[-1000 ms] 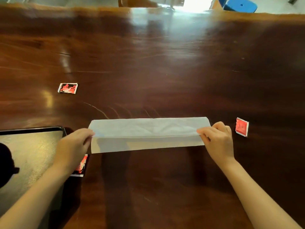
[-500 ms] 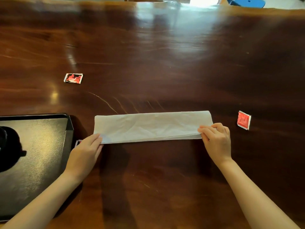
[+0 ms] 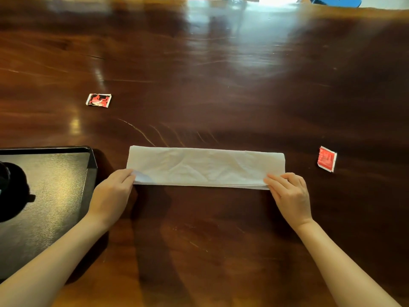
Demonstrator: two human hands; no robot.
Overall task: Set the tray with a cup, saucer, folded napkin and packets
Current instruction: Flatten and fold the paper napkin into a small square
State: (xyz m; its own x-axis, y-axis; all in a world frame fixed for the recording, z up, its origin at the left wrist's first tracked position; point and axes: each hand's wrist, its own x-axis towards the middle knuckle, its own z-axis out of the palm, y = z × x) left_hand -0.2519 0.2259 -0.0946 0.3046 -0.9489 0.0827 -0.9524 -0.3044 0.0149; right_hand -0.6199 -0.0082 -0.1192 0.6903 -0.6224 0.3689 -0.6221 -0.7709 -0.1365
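Note:
A white napkin (image 3: 205, 167), folded into a long strip, lies flat on the dark wooden table (image 3: 221, 85). My left hand (image 3: 110, 196) pinches its near left corner. My right hand (image 3: 290, 193) pinches its near right corner. A black tray (image 3: 88, 173) sits at the left, with a dark cup (image 3: 8, 191) partly cut off by the frame edge. One red and black packet (image 3: 99, 99) lies far left on the table. A red packet (image 3: 327, 159) lies to the right of the napkin.
The table's far edge runs along the top of the view, with a blue object (image 3: 336, 1) beyond it. The tray's right rim is close to my left forearm.
The napkin's near flap has been folded over and laid flat, making a narrower strip. Both hands moved with its near corners. The packet near the tray is now hidden.

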